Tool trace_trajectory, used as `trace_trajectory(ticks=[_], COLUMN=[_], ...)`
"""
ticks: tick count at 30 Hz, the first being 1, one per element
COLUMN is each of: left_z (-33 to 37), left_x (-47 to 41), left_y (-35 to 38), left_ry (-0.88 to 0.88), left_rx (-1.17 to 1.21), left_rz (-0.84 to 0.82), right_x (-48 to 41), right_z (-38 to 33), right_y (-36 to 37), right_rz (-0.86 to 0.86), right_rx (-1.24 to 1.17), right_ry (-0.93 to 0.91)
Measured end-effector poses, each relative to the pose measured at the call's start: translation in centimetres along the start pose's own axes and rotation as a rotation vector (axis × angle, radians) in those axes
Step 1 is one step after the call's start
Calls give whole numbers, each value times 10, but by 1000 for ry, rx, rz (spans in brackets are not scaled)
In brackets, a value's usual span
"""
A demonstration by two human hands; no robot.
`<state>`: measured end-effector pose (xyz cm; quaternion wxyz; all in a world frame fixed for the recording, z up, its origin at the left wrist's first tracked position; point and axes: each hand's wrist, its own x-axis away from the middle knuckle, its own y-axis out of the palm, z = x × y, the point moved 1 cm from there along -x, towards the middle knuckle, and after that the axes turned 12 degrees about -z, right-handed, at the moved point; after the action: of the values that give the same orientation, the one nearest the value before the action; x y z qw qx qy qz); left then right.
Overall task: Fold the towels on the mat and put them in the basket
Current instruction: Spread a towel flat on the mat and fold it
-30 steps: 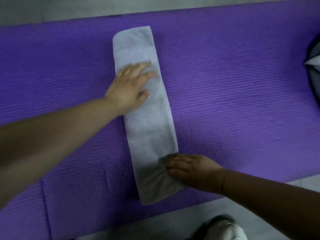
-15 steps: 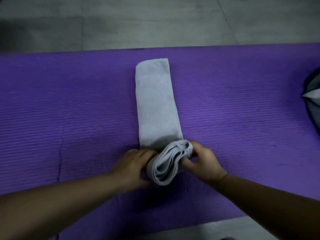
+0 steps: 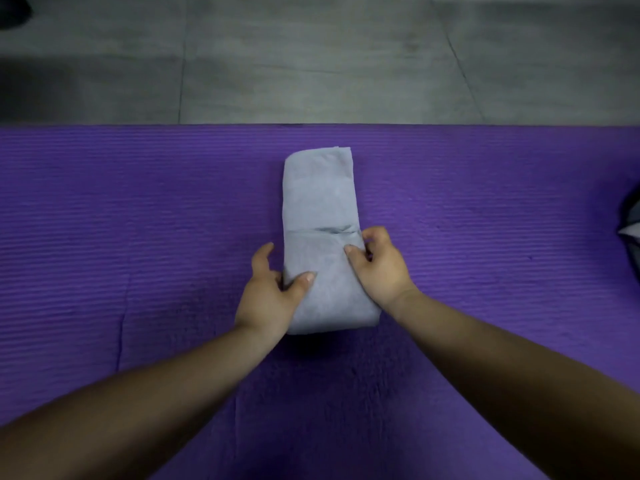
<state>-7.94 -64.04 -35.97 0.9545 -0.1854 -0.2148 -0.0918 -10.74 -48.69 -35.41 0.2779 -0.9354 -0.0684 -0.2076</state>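
A grey towel lies as a narrow strip on the purple mat, its near end folded over onto its middle. My left hand grips the folded part's left edge, thumb on top. My right hand pinches the right edge near the fold's far rim, thumb on the cloth. The far end of the towel lies flat and untouched. A dark object with a pale patch shows at the right edge; I cannot tell whether it is the basket.
Grey tiled floor runs beyond the mat's far edge. A dark shape sits in the top left corner. Bare mat stretches to the left and right of the towel.
The towel's near end, bunched up between both hands half a second ago, now lies folded flat over the middle. Both hands moved forward with it and hold its sides.
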Motion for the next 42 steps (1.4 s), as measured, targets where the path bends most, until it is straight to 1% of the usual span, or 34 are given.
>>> trace_trajectory(ticks=[3,4,5,6,7,8,9,10,11,13,14,16,17,19,20,21,23,24,26,28,31,36,39,41,42], left_z=[7,8,8,7,5,1,-2,-6,-7,-16,-22,-31,-30,-26,-23,-22,-23,-22,-23,-22,-17,-16,-21,-29,-31], left_x=[-2,-3,-6,-10,-16,-20,-23,-24,-23,-19,-19,-23,-26,-33,-35,-36,-36,-36,-38,-42,-44,-31,-5,18,29], left_y=[1,-3,-8,-13,-15,-15,-14,-15,-16,-21,-25,-32,-34,-34,-33,-33,-33,-33,-33,-36,-38,-40,-48,-48,-48], left_ry=[-61,-26,100,286,516,725,876,972,1015,981,978,1009,1003,971,960,947,908,877,824,778,694,653,612,616,588], left_rx=[-234,-374,-537,-701,-860,-990,-1086,-1140,-1172,-1262,-1317,-1395,-1421,-1414,-1407,-1407,-1359,-1325,-1276,-1231,-1142,-957,-812,-754,-697], left_rz=[-10,29,112,189,240,228,146,43,-61,-243,-272,-263,-262,-272,-271,-272,-291,-295,-296,-297,-345,-407,-436,-398,-402], right_x=[-6,-7,-8,-8,-10,-10,-11,-10,-9,-8,-9,-9,-8,-7,-7,-6,-2,1,4,-4,-16,1,23,46,59], right_z=[-1,-1,-2,-3,-3,-3,-2,0,1,5,7,10,10,13,20,28,47,54,59,51,36,40,44,50,52], right_y=[3,4,5,5,6,6,7,7,8,8,6,2,1,-3,-5,-10,-20,-23,-23,-22,-29,-23,-16,-7,-3], right_rz=[-12,-12,-6,-1,7,9,9,5,2,23,49,127,187,288,275,198,34,-22,-98,-171,-245,-215,-252,-246,-246], right_rx=[49,61,76,91,106,116,124,129,129,113,114,173,255,498,601,682,826,907,1012,1028,1035,858,780,695,626], right_ry=[75,91,102,108,115,124,128,117,102,70,60,4,-102,-418,-563,-669,-764,-764,-702,-656,-664,-654,-690,-712,-696])
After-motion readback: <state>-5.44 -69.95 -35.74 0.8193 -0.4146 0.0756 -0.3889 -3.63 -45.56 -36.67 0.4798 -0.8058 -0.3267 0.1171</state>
